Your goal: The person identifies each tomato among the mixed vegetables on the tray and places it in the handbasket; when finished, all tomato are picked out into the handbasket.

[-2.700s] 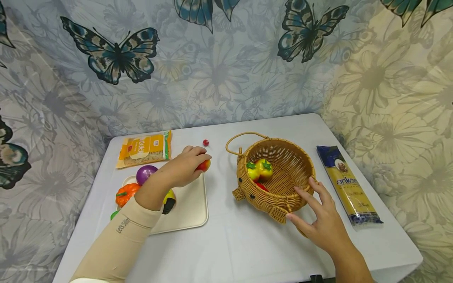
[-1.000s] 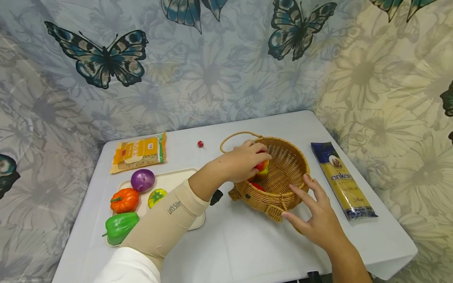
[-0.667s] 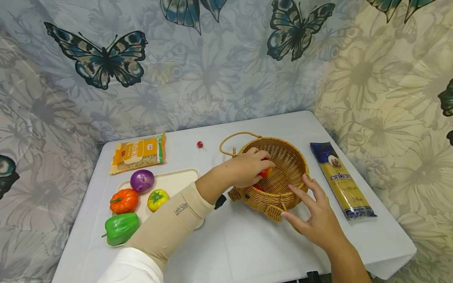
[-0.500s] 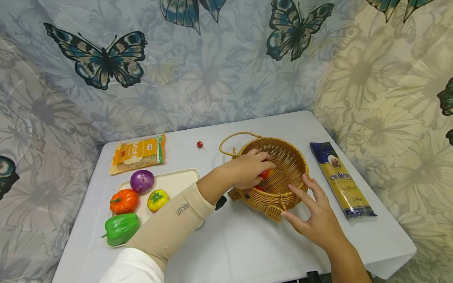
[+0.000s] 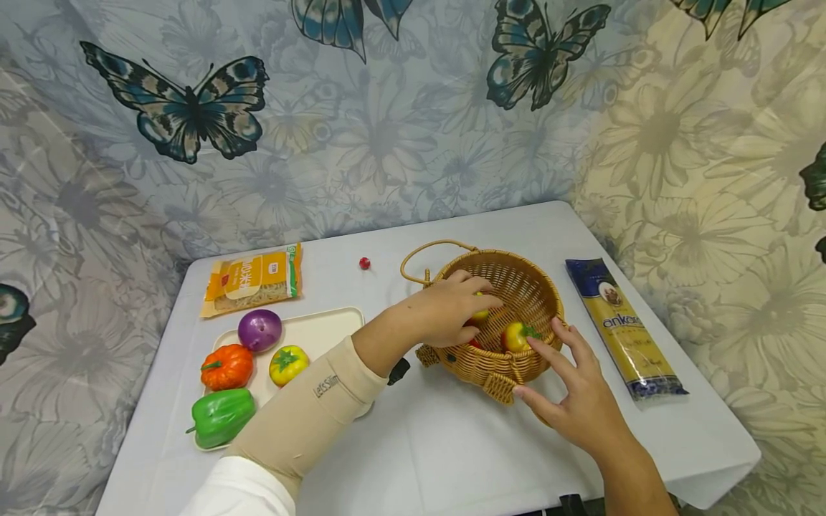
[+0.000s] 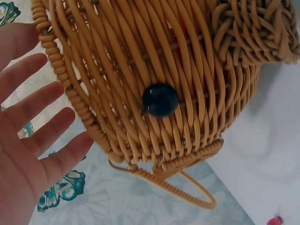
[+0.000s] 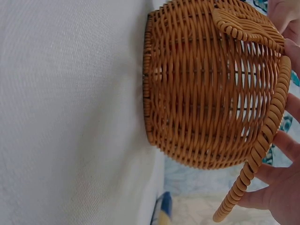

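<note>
My left hand (image 5: 445, 309) hangs over the near left part of the wicker basket (image 5: 545, 287), its fingers spread; in the left wrist view they show along the rim. Just below the fingers peeks a yellow fruit (image 5: 480, 315), partly hidden. A yellow-and-red fruit with a green leafy top (image 5: 516, 336) lies on the basket's right side. Something red (image 5: 475, 344) shows behind the near wall. At the right rim, my right hand (image 5: 581, 401) rests fingertips over the edge, with the thumb outside beside a woven flap (image 5: 500, 388). Its fingers look loosely extended in the right wrist view.
The cream tray (image 5: 351, 322) at left bears a purple vegetable (image 5: 259, 330), an orange pumpkin (image 5: 227, 367), a green bell pepper (image 5: 222, 417) and a yellow-green tomato (image 5: 288, 364). Behind are a grain bag (image 5: 253, 281) and a small red ball (image 5: 364, 264); a pasta packet (image 5: 626, 330) lies right.
My left hand has carried the yellow-and-red fruit from above the tray into the basket and let it go; the fruit has come to lie further right. The right hand stays at the rim.
</note>
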The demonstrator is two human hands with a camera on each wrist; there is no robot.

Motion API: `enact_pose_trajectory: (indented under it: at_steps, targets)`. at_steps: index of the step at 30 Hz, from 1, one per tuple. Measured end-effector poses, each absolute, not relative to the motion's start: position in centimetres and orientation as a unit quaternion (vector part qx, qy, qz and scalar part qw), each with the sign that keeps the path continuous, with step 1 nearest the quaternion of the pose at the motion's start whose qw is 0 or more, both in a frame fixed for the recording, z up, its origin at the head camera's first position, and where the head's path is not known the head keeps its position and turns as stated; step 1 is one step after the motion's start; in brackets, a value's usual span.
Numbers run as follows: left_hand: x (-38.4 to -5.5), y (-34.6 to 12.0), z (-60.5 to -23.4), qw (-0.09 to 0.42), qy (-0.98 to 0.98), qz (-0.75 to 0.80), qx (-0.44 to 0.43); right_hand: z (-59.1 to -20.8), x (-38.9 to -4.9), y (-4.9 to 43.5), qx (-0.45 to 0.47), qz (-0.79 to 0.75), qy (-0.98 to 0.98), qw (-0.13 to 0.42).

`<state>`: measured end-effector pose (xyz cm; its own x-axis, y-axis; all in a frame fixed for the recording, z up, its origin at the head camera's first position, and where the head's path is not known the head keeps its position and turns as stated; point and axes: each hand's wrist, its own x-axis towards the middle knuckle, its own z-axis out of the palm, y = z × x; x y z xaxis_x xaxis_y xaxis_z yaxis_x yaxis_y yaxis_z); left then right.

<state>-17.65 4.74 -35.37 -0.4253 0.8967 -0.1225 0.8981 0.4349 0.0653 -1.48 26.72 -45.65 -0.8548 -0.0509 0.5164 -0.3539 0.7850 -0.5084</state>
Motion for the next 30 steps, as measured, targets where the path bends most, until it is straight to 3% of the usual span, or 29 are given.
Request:
enact_pose_trajectory:
  at_steps: [9, 30]
  targets:
    - [-17.7, 2.1, -34.9, 0.063, 0.853, 0.034, 0.517, -45.6, -1.6, 26.7, 0.109, 0.312, -0.914, 0.237]
    - [-18.7, -6.7, -37.5, 0.116, 0.916, 0.073, 0.376, -45.7, -1.7, 26.5, 0.108, 0.317, -0.911, 0.241]
